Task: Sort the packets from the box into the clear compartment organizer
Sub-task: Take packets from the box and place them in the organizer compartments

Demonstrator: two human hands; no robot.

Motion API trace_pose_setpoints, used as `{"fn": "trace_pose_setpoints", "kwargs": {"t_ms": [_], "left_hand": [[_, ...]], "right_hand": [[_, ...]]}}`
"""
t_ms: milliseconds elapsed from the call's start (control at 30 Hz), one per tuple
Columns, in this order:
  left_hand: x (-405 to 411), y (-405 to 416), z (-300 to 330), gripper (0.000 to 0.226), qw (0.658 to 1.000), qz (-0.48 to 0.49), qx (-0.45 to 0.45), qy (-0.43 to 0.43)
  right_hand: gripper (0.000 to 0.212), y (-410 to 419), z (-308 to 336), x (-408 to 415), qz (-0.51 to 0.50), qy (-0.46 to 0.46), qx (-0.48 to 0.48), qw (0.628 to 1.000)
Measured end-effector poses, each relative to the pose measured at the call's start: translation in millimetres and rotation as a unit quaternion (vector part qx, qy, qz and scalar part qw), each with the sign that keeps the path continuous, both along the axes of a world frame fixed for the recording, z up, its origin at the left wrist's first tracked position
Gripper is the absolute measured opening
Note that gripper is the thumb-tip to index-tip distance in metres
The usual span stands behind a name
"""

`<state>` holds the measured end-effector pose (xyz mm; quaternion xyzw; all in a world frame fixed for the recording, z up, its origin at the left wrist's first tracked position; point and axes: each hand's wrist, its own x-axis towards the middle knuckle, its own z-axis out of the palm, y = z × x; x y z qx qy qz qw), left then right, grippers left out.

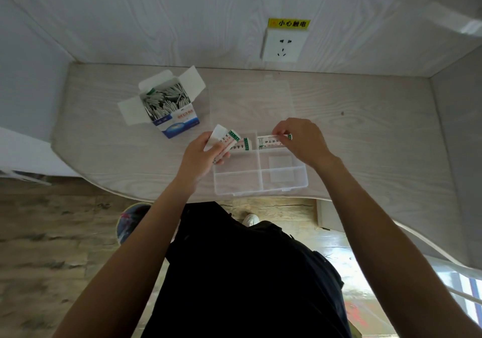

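The clear compartment organizer (260,181) lies open near the table's front edge, its lid (251,102) folded back flat behind it. An open white-and-blue box (167,105) full of packets stands to its upper left. My left hand (200,155) grips a small bunch of white packets (226,139) with green ends over the organizer's left rim. My right hand (300,139) pinches a packet (270,141) at the back right compartment. Another packet (245,145) lies in the back left compartment. The front compartments hold no packets.
The pale wood-grain table (365,142) curves along its front edge. A wall socket (281,46) with a yellow warning label sits on the back wall. Side walls close in left and right. My dark trousers and a shoe show below.
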<state>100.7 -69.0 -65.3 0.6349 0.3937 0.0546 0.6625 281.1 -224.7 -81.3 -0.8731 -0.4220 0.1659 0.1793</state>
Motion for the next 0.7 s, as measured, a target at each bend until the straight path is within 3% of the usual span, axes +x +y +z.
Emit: {"fn": "trace_pose_setpoints", "kwargs": {"t_ms": [133,300,467,500,567,633,700], "left_hand": [[3.6,-0.1,1.1,0.013,1.0,-0.01,0.007,0.007],[6.4,-2.5,3.1,0.014,1.0,-0.025,0.01,0.007],[8.6,-5.2,7.5,0.013,0.999,-0.047,0.025,-0.01],[9.4,-5.8,7.5,0.013,0.998,-0.051,0.027,-0.01],[12.5,-7.0,6.6,0.015,0.999,-0.049,0.017,-0.012],[15.7,-9.3,5.3,0.016,0.998,-0.054,0.013,-0.013],[18.5,-13.1,4.4,0.014,0.997,-0.075,0.014,-0.014]], "right_hand": [[0.022,3.9,5.0,-3.0,0.05,-0.08,-0.084,0.992],[0.031,11.4,6.7,-8.4,0.139,-0.204,-0.216,0.945],[0.024,8.6,9.4,-8.2,0.15,-0.217,-0.186,0.946],[0.021,7.2,10.0,-9.8,0.115,-0.193,-0.138,0.965],[0.024,6.2,17.0,-21.9,-0.008,-0.041,0.012,0.999],[0.026,10.2,24.4,-37.0,-0.105,0.145,0.136,0.974],[0.024,14.7,24.8,-48.6,-0.143,0.25,0.172,0.942]]}}
